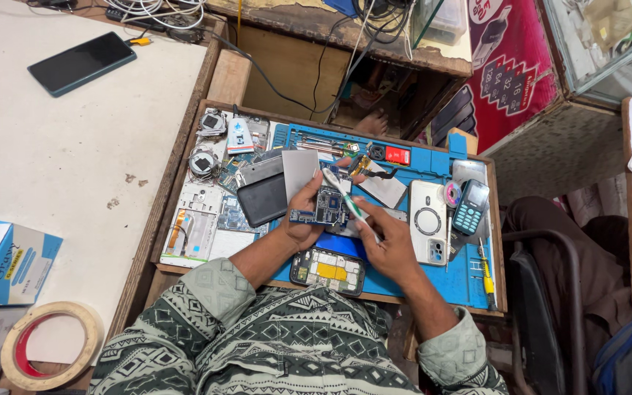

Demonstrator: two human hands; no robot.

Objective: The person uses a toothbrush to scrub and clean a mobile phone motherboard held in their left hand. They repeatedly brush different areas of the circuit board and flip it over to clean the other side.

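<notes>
A phone repair stall, seen from the worker's seat.

A blue repair mat (433, 281) covers the wooden tray (184, 157) on the bench, crowded with opened handsets: a bare phone frame (328, 271), a circuit board (325, 208), a small keypad phone (469, 207), a white phone back (427, 222) and loose parts. A screwdriver (486, 276) lies at the mat's edge, cables (156, 10) tangle behind, a glass display case (608, 44) stands at the right, and a tape roll (51, 355) rests on the counter.
</notes>
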